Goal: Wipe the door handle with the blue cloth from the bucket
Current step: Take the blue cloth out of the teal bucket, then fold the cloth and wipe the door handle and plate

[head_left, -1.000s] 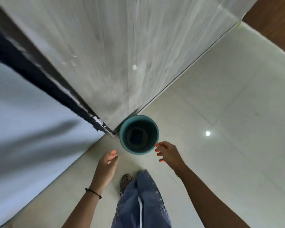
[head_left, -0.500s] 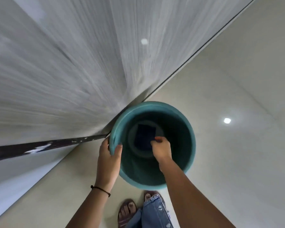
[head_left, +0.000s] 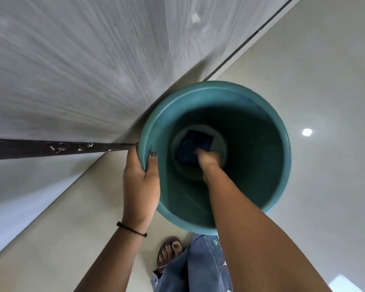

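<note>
Gripping the rim of a deep teal plastic bucket (head_left: 261, 114), our left hand (head_left: 140, 186) clamps the near-left edge, thumb hooked inside the wall and the other fingers out of sight behind it. Our right hand (head_left: 209, 160) reaches straight down inside to the bottom, where its fingertips meet the near edge of a dark blue square cloth (head_left: 193, 145); whether that grip has closed on the fabric or merely touches it we cannot tell, since the hand covers the contact. Lying flat on the bucket's round base, the cloth sits slightly left of centre. We see the bucket standing on a pale cream tiled floor (head_left: 325, 70), tight against the foot of a grey streaked door panel (head_left: 72, 70) whose dark lower edge (head_left: 51, 147) runs out to the left. A thin black cord bracelet (head_left: 132, 229) circles our left wrist. Below the bucket, blue denim trousers (head_left: 200, 268) and a sandalled foot (head_left: 170, 252) appear at the frame's bottom edge.
</note>
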`<action>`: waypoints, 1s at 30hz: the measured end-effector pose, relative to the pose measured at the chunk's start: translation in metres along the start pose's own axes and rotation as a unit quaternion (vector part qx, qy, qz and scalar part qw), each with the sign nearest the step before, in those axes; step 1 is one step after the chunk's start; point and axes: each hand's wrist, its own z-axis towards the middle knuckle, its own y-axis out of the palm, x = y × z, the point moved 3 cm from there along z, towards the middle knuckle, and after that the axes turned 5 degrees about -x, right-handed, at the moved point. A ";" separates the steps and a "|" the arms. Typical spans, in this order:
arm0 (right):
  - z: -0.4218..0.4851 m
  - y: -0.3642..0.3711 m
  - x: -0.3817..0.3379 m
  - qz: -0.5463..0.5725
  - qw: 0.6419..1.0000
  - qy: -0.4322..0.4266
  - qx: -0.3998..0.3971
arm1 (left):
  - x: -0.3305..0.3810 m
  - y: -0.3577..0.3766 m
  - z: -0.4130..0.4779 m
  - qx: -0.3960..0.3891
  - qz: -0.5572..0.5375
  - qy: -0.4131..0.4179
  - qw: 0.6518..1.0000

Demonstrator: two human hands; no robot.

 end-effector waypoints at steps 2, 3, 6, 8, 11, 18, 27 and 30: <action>-0.036 -0.010 -0.013 0.025 0.999 -0.048 0.003 | 0.005 -0.005 -0.002 -0.040 0.020 -0.044 0.998; -0.062 -0.018 -0.019 0.032 0.997 -0.073 -0.005 | 0.012 -0.009 -0.005 -0.064 0.026 -0.077 0.995; -0.158 -0.048 -0.030 0.045 0.991 -0.108 -0.068 | 0.052 -0.036 -0.035 -0.094 0.040 -0.177 0.979; -0.240 -0.072 -0.035 0.056 0.983 -0.117 -0.132 | 0.098 -0.068 -0.069 -0.108 0.000 -0.189 0.976; -0.348 -0.101 -0.037 0.060 0.964 -0.128 -0.226 | 0.160 -0.108 -0.130 -0.193 -0.139 -0.236 0.942; -0.605 -0.127 -0.054 -0.085 0.894 -0.207 -0.388 | 0.302 -0.270 -0.296 -0.138 -0.302 -0.153 0.931; -0.801 -0.037 0.019 -0.136 0.817 -0.236 -0.509 | 0.269 -0.467 -0.487 0.077 -0.469 -0.058 0.878; -0.864 0.019 0.091 -0.170 0.782 -0.231 -0.552 | 0.218 -0.535 -0.558 0.162 -0.487 -0.038 0.858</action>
